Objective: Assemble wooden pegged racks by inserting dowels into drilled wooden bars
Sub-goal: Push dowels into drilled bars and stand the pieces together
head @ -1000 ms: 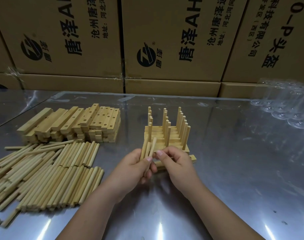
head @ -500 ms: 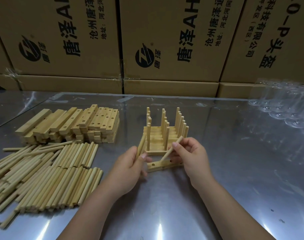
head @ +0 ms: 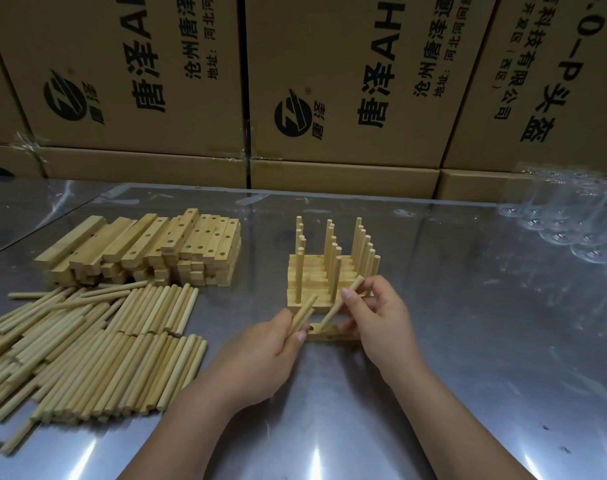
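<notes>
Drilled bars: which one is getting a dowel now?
The lone bar lying flat by the left hand; the right hand tilts a dowel onto it. The others sit in the stack at left or in pegged racks behind.

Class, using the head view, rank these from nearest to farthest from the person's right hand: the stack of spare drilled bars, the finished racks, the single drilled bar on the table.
1. Single drilled bar: at the fingers of the right hand, just to its left.
2. Finished racks: just behind the hand.
3. Stack of spare drilled bars: far to the left, towards the back.
</notes>
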